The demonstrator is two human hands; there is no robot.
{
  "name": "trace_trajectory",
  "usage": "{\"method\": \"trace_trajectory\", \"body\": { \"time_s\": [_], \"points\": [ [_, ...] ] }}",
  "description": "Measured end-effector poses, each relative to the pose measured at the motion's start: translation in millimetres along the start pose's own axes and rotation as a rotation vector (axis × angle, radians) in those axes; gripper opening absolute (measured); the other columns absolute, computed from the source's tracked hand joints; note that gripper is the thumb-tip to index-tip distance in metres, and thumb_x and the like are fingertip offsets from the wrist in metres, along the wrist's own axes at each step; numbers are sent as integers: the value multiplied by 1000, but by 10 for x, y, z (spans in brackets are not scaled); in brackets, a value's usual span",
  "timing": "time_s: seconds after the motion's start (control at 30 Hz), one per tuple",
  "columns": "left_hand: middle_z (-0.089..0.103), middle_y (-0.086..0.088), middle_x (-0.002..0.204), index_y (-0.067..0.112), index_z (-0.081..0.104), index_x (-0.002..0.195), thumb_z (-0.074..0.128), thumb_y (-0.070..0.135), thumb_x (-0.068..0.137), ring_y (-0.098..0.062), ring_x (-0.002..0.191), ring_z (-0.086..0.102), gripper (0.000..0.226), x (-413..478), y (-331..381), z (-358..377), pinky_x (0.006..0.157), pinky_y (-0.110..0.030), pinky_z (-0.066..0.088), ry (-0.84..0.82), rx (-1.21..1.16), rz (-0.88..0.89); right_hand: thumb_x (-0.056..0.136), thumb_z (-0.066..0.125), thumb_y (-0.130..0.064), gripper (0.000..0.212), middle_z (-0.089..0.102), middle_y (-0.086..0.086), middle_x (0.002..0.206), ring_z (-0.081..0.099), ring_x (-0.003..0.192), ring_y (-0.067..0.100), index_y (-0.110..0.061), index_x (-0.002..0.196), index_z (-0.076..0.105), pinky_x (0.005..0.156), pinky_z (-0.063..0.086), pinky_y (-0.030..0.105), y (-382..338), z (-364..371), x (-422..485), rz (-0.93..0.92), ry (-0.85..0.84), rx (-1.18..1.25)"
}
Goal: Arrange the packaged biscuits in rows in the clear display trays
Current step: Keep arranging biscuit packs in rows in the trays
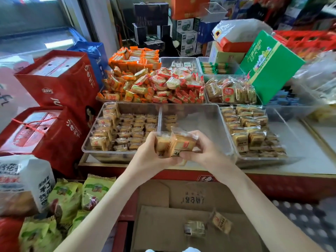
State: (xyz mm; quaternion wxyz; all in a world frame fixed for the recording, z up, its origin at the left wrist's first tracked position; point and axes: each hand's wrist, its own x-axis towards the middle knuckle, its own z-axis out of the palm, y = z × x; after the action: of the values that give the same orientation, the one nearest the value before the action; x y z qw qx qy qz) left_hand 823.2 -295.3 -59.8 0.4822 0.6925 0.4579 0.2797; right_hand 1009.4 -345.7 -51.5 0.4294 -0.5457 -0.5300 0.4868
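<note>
Both my hands hold a small bundle of packaged biscuits point(174, 144) over the front edge of the middle clear tray point(203, 117). My left hand point(151, 153) grips the left packets from below and behind. My right hand point(201, 150) pinches the right packets. That middle tray holds only a short column of packets point(170, 120) at its far left. The left tray point(125, 131) is filled with rows of the same biscuits. The right tray point(252, 131) is also stocked. Two loose packets point(207, 225) lie in the open cardboard box point(181, 215) below.
Behind stand trays heaped with orange and red snack packets point(151, 86). Red gift bags point(60, 84) stand at the left, a green carton point(269, 64) at the right. Green snack bags point(67, 200) and a white bag point(23, 184) lie at the lower left.
</note>
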Motion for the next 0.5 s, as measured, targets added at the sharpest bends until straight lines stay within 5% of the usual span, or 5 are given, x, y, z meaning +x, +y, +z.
{"method": "trace_trajectory", "body": {
  "time_s": [0.1, 0.2, 0.27, 0.37, 0.5],
  "points": [
    [65, 10, 93, 26, 48, 111, 88, 33, 67, 0, 79, 61, 60, -33, -8, -8, 62, -13, 46, 8, 129, 54, 81, 72, -38, 41, 64, -14, 109, 60, 106, 5, -27, 118, 57, 91, 50, 24, -84, -96, -27, -90, 16, -53],
    [65, 14, 96, 27, 48, 109, 88, 29, 68, 7, 81, 61, 57, -36, -60, -20, 65, -9, 45, -47, 130, 48, 87, 67, -22, 11, 68, -12, 88, 64, 84, 5, -20, 98, 66, 77, 51, 19, -164, -172, -12, -130, 3, -168],
    [66, 12, 93, 26, 50, 105, 87, 24, 70, 5, 76, 62, 51, -42, -65, -22, 63, -11, 46, -96, 110, 14, 89, 66, -13, 9, 70, -10, 82, 64, 80, 4, -22, 87, 68, 77, 53, 22, -154, -186, 29, -126, 24, -265],
    [70, -2, 97, 11, 52, 109, 85, 17, 73, -6, 81, 70, 49, -43, -92, 8, 65, -24, 56, -206, -42, -100, 89, 67, -10, 21, 71, -5, 79, 67, 80, 10, -25, 75, 66, 81, 56, 33, -96, -192, 86, -84, 69, -338],
    [71, -10, 108, 9, 55, 114, 88, 38, 59, -24, 92, 73, 71, -20, -147, 86, 77, -49, 60, -228, -199, -261, 93, 63, -17, 15, 65, -12, 69, 59, 66, 1, -21, 79, 66, 68, 50, 22, -2, -127, 130, -16, 212, -269]
  ]
}}
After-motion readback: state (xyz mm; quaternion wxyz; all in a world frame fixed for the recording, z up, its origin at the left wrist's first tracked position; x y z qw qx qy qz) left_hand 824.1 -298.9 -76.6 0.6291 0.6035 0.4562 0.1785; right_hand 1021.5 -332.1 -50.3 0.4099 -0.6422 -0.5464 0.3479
